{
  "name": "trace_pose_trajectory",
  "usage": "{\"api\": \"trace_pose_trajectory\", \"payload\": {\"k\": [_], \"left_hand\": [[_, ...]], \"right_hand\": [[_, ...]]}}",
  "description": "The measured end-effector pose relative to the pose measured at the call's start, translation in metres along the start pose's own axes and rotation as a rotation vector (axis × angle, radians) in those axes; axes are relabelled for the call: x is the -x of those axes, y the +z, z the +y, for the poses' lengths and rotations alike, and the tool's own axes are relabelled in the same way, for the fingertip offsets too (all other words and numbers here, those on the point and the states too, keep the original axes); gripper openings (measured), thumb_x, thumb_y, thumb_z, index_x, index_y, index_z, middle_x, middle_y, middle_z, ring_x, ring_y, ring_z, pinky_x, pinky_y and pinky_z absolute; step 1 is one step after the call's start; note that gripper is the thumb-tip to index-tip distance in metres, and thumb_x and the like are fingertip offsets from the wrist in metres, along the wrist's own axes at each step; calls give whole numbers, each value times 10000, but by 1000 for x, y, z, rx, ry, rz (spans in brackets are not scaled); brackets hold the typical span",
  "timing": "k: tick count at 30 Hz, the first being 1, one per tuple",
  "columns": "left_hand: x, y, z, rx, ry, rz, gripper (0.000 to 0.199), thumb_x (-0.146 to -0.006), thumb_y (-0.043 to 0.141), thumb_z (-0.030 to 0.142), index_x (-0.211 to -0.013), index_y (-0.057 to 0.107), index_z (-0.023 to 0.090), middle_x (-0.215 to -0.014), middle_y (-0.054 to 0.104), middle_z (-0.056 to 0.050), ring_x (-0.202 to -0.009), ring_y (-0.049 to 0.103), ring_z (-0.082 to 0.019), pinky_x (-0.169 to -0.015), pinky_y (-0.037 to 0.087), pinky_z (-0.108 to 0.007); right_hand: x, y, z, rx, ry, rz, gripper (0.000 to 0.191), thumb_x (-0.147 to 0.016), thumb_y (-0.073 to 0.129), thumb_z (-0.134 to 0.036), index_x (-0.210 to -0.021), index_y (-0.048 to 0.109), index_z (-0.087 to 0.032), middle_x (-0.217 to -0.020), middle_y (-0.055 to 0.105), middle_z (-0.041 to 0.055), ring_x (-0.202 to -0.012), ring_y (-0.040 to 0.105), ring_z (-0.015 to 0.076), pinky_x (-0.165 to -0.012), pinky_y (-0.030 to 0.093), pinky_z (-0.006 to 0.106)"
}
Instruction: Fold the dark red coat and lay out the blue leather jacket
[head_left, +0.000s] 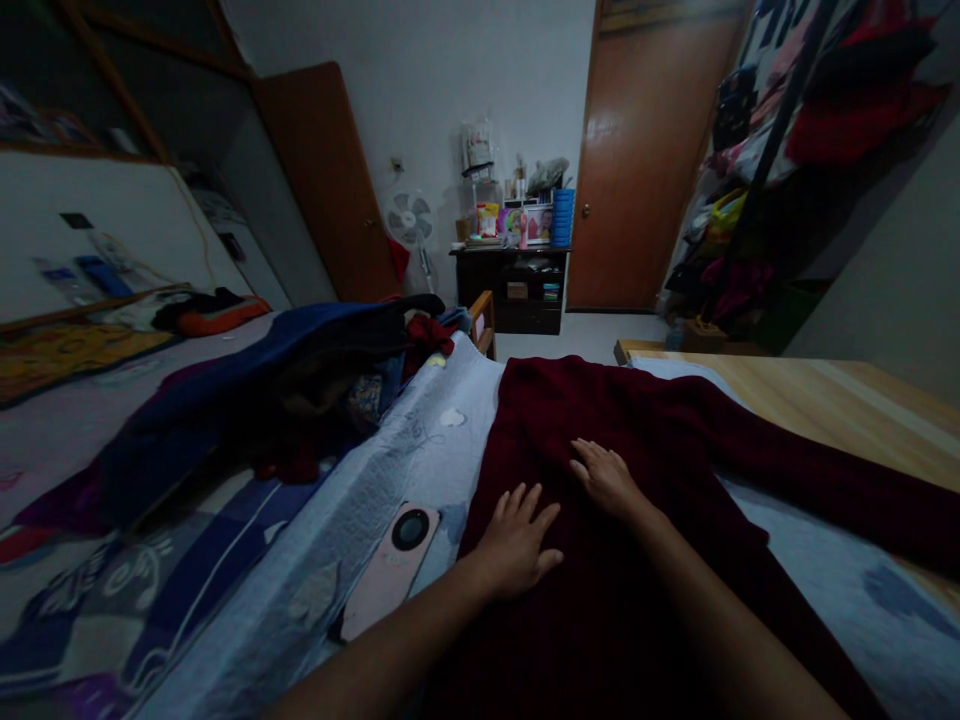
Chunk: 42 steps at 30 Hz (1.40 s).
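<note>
A dark red long-sleeved garment (592, 590) lies spread out in front of me on a light blue-grey cloth (832, 560). One sleeve (817, 460) stretches off to the right, over the wooden board. My left hand (517, 545) rests flat on the garment near its left edge, fingers spread. Further up and to the right, my right hand (606, 475) also lies on the fabric with its fingers out. Neither hand grips anything. Just left of my left forearm is a pink phone (390, 575), its round black camera facing up.
A heap of dark clothes (247, 400) covers the bed on the left. The wooden board (870, 400) extends to the right. Beyond are a white fan (411, 220), a dark cabinet (510, 290) with items on top, a brown door (645, 170) and hanging clothes (847, 110).
</note>
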<state>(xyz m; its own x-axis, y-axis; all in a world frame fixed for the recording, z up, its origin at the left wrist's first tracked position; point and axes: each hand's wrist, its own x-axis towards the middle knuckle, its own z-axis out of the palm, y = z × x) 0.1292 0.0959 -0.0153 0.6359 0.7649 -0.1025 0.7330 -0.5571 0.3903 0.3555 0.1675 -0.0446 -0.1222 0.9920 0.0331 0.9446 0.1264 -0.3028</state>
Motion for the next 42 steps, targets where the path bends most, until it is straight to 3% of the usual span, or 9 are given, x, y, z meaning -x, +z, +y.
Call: {"api": "trace_pose_trajectory", "payload": {"k": [5,8,11,13,18,22,26,30,42], "left_hand": [[33,3,-6,22,4,87,584,-888,519,412,-1436,373,274,-1548,291,-87,-1440,177,-317,-1151,114,-572],[50,5,-11,73,-95,264,611,-838,587,344,-1413,401,256,-1565,231,-100,-1449,115,-328,-1150,118,-568],[66,10,-19,231,-249,464,690,-803,608,300,-1433,345,198,-1553,210,-148,-1439,151,-326,-1152,155,-534],[75,12,-26,446,-338,500,740,-814,593,300,-1462,260,171,-1504,293,-175,-1401,273,-303,-1137,232,-495],[92,11,-35,1065,-581,382,864,-777,667,336,-1471,171,197,-1250,568,-179,-1060,619,-284,-956,450,-478],[100,12,-31,1480,-516,273,728,-685,738,260,-1320,391,182,-1144,655,-136,-950,667,-251,-902,495,-420],[106,17,-26,1542,-489,264,604,-609,769,205,-1156,519,147,-1112,679,-132,-934,673,-256,-895,498,-410],[112,19,-18,1564,-479,308,670,-583,781,183,-1188,494,171,-1189,655,-121,-1042,643,-261,-933,484,-414],[133,28,-4,1476,-428,317,677,-619,733,151,-1236,454,153,-1245,620,-134,-1092,618,-270,-982,464,-445]], "right_hand": [[20,-2,19,109,85,0,525,-969,337,-411,-1396,456,-130,-1484,405,111,-1388,323,282,-1117,264,437],[31,-7,25,139,157,24,508,-957,366,-361,-1381,466,-99,-1451,444,145,-1362,358,307,-1099,290,455],[48,-11,11,91,186,113,516,-911,438,-306,-1381,452,-91,-1449,432,169,-1350,358,328,-1087,302,492],[65,-13,-8,17,101,163,529,-872,472,-266,-1378,450,-114,-1458,417,156,-1352,348,306,-1098,297,482],[119,-10,-68,-140,-388,-49,778,-705,485,-91,-1457,339,-230,-1544,285,61,-1422,204,247,-1133,253,466],[154,-5,-98,-122,-519,-143,953,-594,470,-29,-1491,268,-280,-1586,181,34,-1449,115,253,-1143,192,509],[166,-1,-104,-99,-618,-143,850,-629,471,-27,-1436,397,-284,-1550,294,32,-1446,153,245,-1150,139,534],[171,1,-97,-140,-659,-133,674,-735,410,-19,-1360,514,-252,-1446,468,54,-1403,295,232,-1120,254,521],[182,7,-88,-202,-644,-69,610,-785,394,-17,-1323,554,-257,-1415,504,56,-1383,339,251,-1074,344,513]]}}
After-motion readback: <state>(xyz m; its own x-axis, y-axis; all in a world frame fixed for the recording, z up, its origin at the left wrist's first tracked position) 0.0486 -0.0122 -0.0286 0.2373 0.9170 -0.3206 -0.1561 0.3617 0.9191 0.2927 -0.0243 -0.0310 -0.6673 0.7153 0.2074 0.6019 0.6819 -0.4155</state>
